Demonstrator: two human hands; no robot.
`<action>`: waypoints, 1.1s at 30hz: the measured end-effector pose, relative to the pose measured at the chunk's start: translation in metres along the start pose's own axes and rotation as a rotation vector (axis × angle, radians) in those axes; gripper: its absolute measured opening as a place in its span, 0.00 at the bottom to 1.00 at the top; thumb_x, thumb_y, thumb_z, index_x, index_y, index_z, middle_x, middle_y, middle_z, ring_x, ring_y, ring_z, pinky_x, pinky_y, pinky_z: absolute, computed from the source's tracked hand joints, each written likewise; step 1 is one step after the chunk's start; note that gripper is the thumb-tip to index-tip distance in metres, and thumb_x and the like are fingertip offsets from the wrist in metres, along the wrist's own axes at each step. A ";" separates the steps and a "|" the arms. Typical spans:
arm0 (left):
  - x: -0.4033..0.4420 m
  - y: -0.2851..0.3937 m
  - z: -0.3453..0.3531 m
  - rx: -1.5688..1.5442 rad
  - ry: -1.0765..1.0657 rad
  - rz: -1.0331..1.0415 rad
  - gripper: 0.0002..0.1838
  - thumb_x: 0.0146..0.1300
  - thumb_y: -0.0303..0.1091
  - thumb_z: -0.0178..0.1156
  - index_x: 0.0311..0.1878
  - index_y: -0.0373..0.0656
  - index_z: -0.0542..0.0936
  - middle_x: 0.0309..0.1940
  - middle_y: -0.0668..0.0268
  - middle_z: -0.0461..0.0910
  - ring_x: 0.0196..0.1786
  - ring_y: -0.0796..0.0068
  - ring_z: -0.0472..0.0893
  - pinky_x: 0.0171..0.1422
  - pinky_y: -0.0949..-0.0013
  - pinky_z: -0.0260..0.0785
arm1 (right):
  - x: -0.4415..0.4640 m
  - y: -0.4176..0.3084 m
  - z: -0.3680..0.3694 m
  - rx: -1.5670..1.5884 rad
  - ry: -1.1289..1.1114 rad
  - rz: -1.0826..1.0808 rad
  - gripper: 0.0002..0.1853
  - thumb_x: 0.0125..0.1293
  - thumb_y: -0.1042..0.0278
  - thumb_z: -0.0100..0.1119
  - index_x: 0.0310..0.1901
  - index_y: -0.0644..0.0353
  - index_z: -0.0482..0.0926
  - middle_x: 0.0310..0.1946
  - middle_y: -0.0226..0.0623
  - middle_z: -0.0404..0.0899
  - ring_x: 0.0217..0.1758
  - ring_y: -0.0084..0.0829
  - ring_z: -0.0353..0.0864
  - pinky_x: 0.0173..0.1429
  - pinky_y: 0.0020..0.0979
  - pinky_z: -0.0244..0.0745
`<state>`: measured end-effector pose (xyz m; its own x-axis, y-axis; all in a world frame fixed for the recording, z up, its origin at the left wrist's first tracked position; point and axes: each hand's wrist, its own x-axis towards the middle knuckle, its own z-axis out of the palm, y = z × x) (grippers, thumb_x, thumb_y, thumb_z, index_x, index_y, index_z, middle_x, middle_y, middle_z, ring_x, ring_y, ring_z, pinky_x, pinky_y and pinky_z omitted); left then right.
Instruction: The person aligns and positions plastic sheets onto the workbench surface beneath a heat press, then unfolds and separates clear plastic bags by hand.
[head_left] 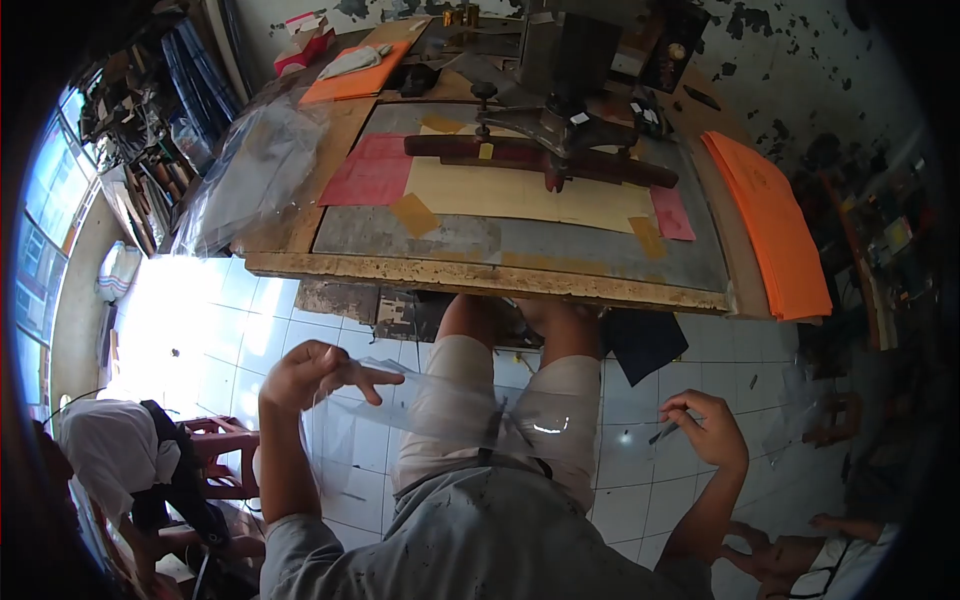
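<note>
- The left hand has two fingers poking out; the others bend, pinching a clear, thin plastic sheet.
- The right hand has bent fingers near a thin, dark thing; I cannot tell if they pinch it.
- The plastic sheet stretches between both hands, over tan shorts.
- Past the fingertips is a wooden table with a worn edge.
- Farther from the fingers, long yellow paper lies under a dark red bar.
- Beyond the right fingers lie flat orange sheets.
</note>
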<state>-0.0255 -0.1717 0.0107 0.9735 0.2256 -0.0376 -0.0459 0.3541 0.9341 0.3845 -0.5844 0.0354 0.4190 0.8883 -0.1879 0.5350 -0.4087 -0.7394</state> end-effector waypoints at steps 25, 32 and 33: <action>-0.014 -0.044 -0.015 -0.428 0.820 0.355 0.22 0.85 0.45 0.50 0.41 0.37 0.82 0.20 0.61 0.74 0.21 0.62 0.79 0.24 0.57 0.79 | 0.186 -0.042 0.024 -0.006 0.083 -0.044 0.08 0.74 0.82 0.53 0.44 0.68 0.83 0.41 0.38 0.83 0.46 0.31 0.85 0.56 0.32 0.81; -0.006 -0.049 -0.039 -0.543 0.211 0.326 0.25 0.85 0.48 0.49 0.37 0.40 0.82 0.22 0.56 0.80 0.23 0.49 0.81 0.28 0.50 0.84 | 0.097 -0.013 0.015 0.178 0.199 0.123 0.07 0.76 0.79 0.57 0.47 0.67 0.84 0.43 0.40 0.89 0.47 0.31 0.90 0.56 0.32 0.82; 0.005 -0.048 -0.035 -0.543 0.189 0.337 0.25 0.85 0.49 0.49 0.35 0.40 0.82 0.22 0.56 0.80 0.25 0.48 0.81 0.29 0.49 0.85 | 0.086 -0.008 0.012 0.122 0.179 0.163 0.07 0.76 0.80 0.56 0.49 0.67 0.84 0.44 0.42 0.90 0.48 0.30 0.90 0.56 0.32 0.82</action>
<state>-0.0259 -0.1560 -0.0464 0.8323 0.5417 0.1175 -0.4955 0.6321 0.5958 0.4075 -0.5022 0.0178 0.6213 0.7571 -0.2017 0.3621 -0.5057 -0.7831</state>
